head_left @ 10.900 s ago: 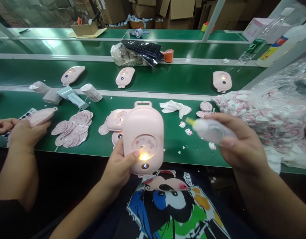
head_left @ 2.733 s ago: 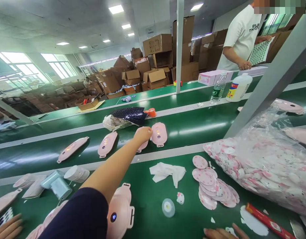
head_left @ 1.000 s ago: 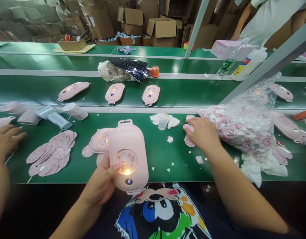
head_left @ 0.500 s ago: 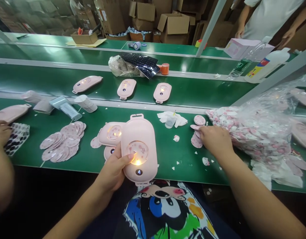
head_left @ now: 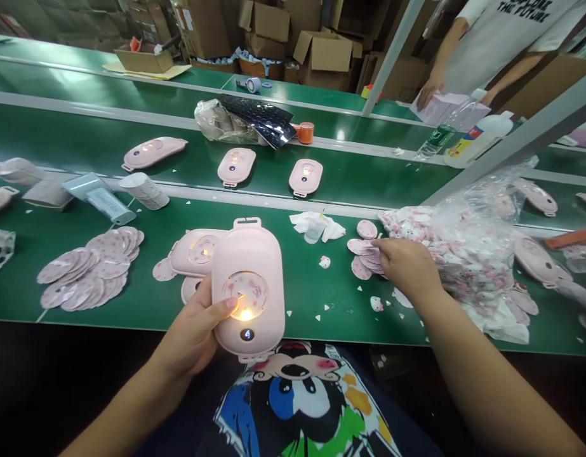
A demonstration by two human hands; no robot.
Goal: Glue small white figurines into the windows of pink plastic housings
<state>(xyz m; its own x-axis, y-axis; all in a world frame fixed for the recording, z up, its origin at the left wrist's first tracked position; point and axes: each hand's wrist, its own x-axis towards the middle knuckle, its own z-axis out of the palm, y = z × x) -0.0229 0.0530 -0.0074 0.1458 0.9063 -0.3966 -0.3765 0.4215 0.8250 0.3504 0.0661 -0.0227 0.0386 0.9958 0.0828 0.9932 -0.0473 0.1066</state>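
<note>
- A pink plastic case [head_left: 249,260] rests in the person's left hand [head_left: 188,336] at the near edge of a green conveyor belt [head_left: 312,298], a small light glowing behind its round printed window [head_left: 245,295], the thumb lying on the window's edge.
- The hands are well apart, the left closed around the case.
- The right hand [head_left: 407,270] reaches across the belt, its fingertips [head_left: 379,244] on a loose stack of pink printed discs [head_left: 364,263]; whether they pinch one cannot be told.
- A second lit pink case [head_left: 195,251] lies on the belt just behind the first.
- A clear plastic bag of pink discs [head_left: 464,254] slumps just beside the right hand.
- A larger fan of discs [head_left: 90,266] lies farther left.
- Three more pink cases [head_left: 236,166] sit on the next belt.
- Beyond, a co-worker's hands [head_left: 430,86] hold a pink box [head_left: 445,108].
</note>
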